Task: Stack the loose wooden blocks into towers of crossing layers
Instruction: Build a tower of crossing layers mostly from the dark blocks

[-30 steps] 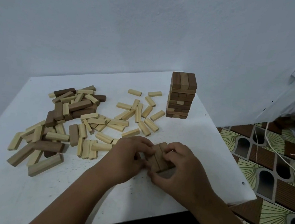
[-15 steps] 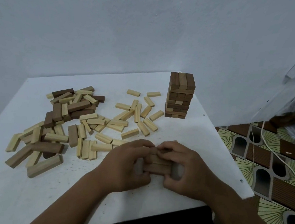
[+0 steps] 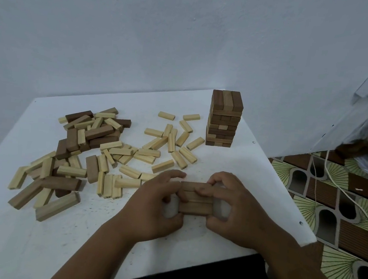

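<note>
Wooden layer (image 3: 196, 198) of three blocks lying flat near table's (image 3: 254, 167) front edge, pinched at both ends between left hand (image 3: 158, 206) and right hand (image 3: 234, 210). Best squared flush, ends level, before crossing next layer. Finished tower (image 3: 223, 118) well apart behind.

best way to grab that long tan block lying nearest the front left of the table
Take the long tan block across its two long side faces near mid-length, coming straight down from above. It lies flat and diagonal with bare table in front; neighbouring blocks crowd its far side.
</note>
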`<action>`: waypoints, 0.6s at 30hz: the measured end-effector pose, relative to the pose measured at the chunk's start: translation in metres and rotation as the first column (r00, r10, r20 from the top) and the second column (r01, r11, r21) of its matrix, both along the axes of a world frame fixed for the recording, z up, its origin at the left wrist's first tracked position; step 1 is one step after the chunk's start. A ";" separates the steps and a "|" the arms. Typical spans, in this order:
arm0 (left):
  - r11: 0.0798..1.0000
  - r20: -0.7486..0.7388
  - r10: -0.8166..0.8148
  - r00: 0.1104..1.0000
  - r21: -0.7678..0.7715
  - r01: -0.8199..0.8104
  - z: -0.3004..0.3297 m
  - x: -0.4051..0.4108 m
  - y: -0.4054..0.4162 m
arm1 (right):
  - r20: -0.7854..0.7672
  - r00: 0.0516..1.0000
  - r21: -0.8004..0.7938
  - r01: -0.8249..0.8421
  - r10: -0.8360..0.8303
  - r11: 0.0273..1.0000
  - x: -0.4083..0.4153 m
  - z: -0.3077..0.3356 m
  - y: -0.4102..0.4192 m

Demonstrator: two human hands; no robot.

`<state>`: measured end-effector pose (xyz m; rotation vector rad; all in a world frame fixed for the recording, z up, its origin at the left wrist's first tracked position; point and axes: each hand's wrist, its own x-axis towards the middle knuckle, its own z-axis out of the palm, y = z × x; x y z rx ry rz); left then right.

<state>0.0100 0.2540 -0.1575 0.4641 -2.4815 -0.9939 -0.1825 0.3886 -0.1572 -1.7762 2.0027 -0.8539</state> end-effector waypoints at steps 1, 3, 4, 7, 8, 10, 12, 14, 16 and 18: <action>1.000 -0.002 -0.002 1.000 0.012 0.002 0.000 0.000 -0.001 | 0.005 1.000 -0.001 0.001 -0.001 1.000 0.000 0.000 0.000; 1.000 -0.006 0.018 1.000 0.014 -0.018 -0.001 0.001 -0.001 | 0.018 1.000 -0.010 -0.001 0.001 1.000 0.001 0.001 0.000; 0.999 -0.006 0.033 0.999 0.012 -0.033 -0.002 0.001 0.000 | 0.023 1.000 -0.012 -0.003 0.003 1.000 0.001 0.001 0.000; 0.998 0.000 0.068 0.998 0.011 -0.068 -0.003 0.001 0.002 | 0.033 0.999 0.004 -0.023 0.023 1.000 -0.002 0.001 0.000; 0.996 0.013 0.082 0.997 0.020 -0.082 -0.003 0.001 0.002 | 0.034 0.999 0.018 -0.036 0.035 0.999 -0.004 0.001 0.000; 0.990 0.056 0.122 0.991 0.067 -0.125 -0.002 0.002 0.003 | 0.036 0.998 0.034 -0.046 0.045 0.998 -0.006 0.001 0.000; 0.983 0.091 0.138 0.986 0.106 -0.147 0.000 0.002 0.004 | 0.043 0.998 0.031 -0.037 0.036 0.999 -0.006 0.002 0.000; 0.980 0.097 0.136 0.986 0.136 -0.148 0.004 0.001 0.005 | 0.045 0.999 0.029 -0.023 0.021 0.999 -0.005 0.002 0.001; 0.972 0.085 0.138 0.987 0.180 -0.151 0.008 0.001 0.005 | 0.079 0.997 0.016 0.011 -0.012 1.000 -0.005 0.003 0.002; 0.952 0.052 0.160 0.986 0.257 -0.169 0.009 0.002 0.005 | 0.165 0.985 0.012 0.056 -0.057 0.998 -0.005 0.006 0.004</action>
